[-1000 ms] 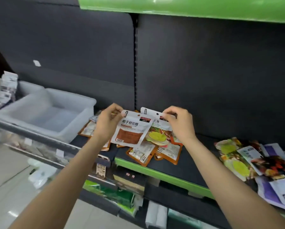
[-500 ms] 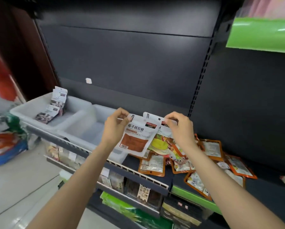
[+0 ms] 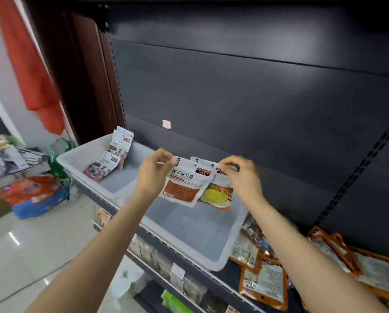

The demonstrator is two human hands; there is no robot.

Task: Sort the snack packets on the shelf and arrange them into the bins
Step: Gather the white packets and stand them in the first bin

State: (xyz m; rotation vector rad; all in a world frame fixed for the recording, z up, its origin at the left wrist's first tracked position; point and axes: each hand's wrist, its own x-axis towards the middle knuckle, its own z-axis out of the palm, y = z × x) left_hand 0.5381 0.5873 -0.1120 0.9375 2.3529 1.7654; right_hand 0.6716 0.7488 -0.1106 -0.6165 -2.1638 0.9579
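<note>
Both hands hold snack packets up over a translucent white bin (image 3: 220,256) on the shelf. My left hand (image 3: 154,175) pinches the top left corner of a white packet with a brown panel (image 3: 183,184). My right hand (image 3: 242,175) pinches the top of a packet with a yellow-green fruit picture (image 3: 218,195), which sits partly behind the white one. A second white bin (image 3: 80,159) further left holds a few white packets (image 3: 118,150). Several orange-edged packets (image 3: 265,281) lie loose on the dark shelf at the lower right.
The dark shelf back panel (image 3: 234,98) rises behind the bins. A lower shelf (image 3: 175,274) with price tags and goods runs beneath. On the floor at left sit an orange and blue pack (image 3: 35,195) and bags. A red cloth (image 3: 31,64) hangs at upper left.
My view and both hands have swung left along the shelf. The two held packets now hang over the nearer bin instead of over the loose packets on the shelf.
</note>
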